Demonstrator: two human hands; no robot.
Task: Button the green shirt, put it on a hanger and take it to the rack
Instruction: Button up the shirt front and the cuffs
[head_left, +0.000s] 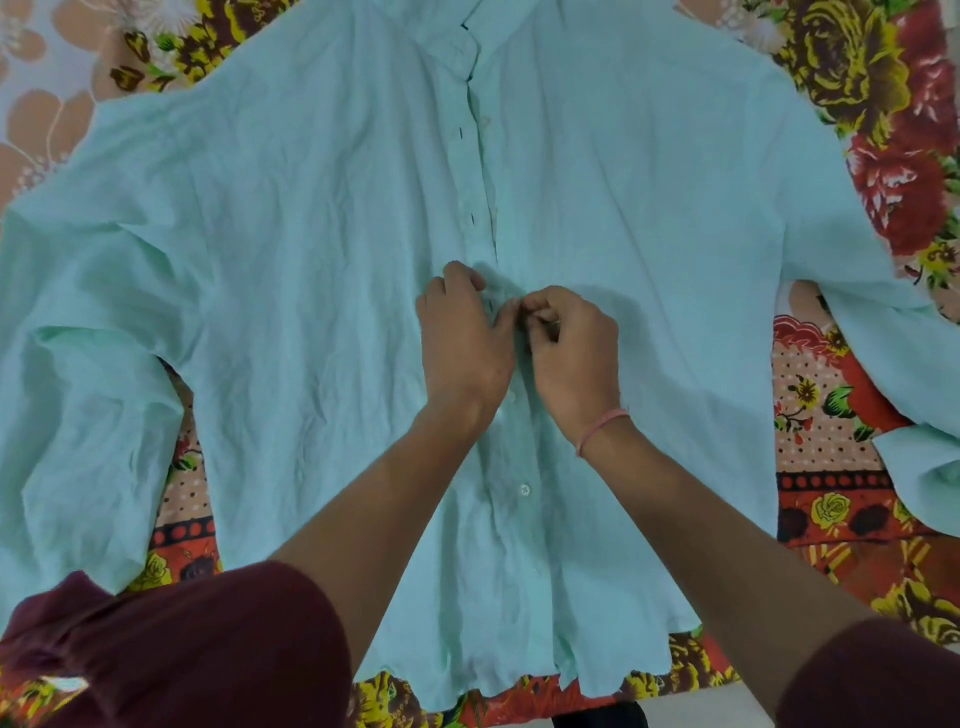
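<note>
A pale green shirt (291, 270) lies spread flat, front up, collar away from me, sleeves out to both sides. My left hand (460, 343) pinches the left edge of the button placket at mid-chest. My right hand (574, 353) pinches the facing edge, fingertips closed on the fabric, maybe on a button I cannot see. The two hands touch at the placket. Below them two white buttons (524, 489) sit fastened. Above them the placket (480, 171) gapes, with dark buttonholes showing. No hanger is in view.
The shirt rests on a bed covered by a floral sheet (852, 467) in red, yellow and orange. A lighter flowered cloth (47, 114) shows at the far left. A bare strip of floor and a dark object (597, 717) lie at the bottom edge.
</note>
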